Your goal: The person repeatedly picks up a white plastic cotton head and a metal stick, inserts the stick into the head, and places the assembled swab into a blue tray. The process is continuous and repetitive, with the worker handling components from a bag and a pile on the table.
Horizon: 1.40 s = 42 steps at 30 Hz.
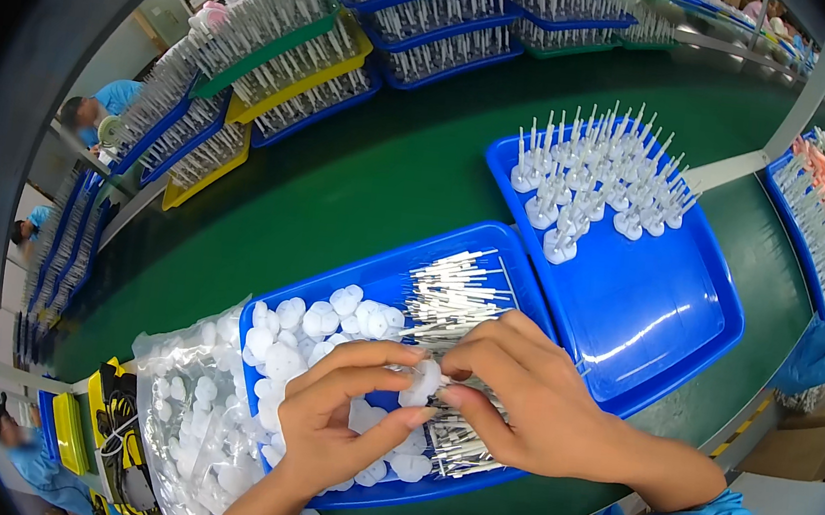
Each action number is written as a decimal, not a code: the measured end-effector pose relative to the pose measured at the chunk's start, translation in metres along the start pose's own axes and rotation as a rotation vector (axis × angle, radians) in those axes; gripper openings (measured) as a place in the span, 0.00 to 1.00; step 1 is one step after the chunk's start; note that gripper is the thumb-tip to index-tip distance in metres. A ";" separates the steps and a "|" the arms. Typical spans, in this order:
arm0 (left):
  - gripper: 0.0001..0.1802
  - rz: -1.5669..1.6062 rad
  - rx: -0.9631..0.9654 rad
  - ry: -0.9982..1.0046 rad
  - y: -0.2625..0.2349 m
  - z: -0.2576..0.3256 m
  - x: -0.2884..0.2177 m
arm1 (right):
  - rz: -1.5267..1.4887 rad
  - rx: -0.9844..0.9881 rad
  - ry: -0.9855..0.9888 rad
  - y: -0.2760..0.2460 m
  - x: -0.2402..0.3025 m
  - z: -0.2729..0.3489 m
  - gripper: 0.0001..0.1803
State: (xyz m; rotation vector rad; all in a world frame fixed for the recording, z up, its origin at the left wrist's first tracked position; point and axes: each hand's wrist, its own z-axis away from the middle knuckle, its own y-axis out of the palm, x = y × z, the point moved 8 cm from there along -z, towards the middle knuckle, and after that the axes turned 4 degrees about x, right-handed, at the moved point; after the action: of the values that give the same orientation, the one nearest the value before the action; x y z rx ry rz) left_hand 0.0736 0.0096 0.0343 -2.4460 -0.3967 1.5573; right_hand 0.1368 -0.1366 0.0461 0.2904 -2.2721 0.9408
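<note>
**Two hands pinch a white cap over a blue tray of parts**

Green matting, smooth and slightly glossy, covers the long workbench (361, 172), and stacks of blue, yellow and green plastic trays (282, 63) filled with thin upright pins line its far edge. Nearest the person sits a shallow blue plastic tray (479, 249) holding a heap of small round white plastic caps (309, 332) on its left and a bundle of thin silvery metal pins with white ends (449, 297) on its right. Above this tray the left hand (335, 420) and the right hand (529, 390) meet, fingertips pressed together on one small white cap (419, 384), pinched between thumbs and forefingers. Whether a pin is already in it cannot be told. Just left of the tray lies a crinkled clear plastic bag (186, 405) of more white caps. Beyond, to the right, a second glossy blue tray (649, 303) carries finished pieces (591, 186) standing upright, white bases down and pins up, grouped at its far end.
</note>
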 end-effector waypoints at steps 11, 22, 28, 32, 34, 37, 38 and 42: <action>0.21 -0.365 0.050 0.315 0.009 0.004 -0.024 | -0.168 0.023 0.149 0.005 -0.006 0.007 0.08; 0.26 -0.352 0.091 0.268 0.014 0.001 -0.022 | -0.122 -0.016 0.032 0.004 -0.003 0.006 0.09; 0.17 0.114 -0.312 -0.007 -0.027 0.001 -0.004 | -0.262 0.023 0.174 -0.005 -0.007 -0.011 0.10; 0.18 0.139 -0.440 -0.203 -0.061 0.011 0.021 | 0.140 0.284 0.019 0.014 -0.019 -0.037 0.14; 0.17 0.162 -0.419 -0.274 -0.060 0.005 0.021 | 0.371 0.353 -0.149 0.040 -0.018 -0.042 0.10; 0.17 0.205 -0.366 -0.361 -0.058 0.000 0.026 | 0.684 0.452 -0.350 0.073 -0.014 -0.045 0.04; 0.17 0.210 -0.367 -0.353 -0.058 -0.001 0.027 | 0.702 0.476 -0.349 0.079 -0.013 -0.047 0.05; 0.15 0.258 -0.404 -0.373 -0.059 -0.004 0.026 | 0.645 0.503 -0.287 0.073 -0.013 -0.055 0.06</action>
State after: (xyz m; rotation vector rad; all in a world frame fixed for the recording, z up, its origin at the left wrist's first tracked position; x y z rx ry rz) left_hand 0.0816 0.0739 0.0331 -2.5653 -0.5174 2.2520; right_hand 0.1425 -0.0466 0.0262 -0.1262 -2.3941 1.9157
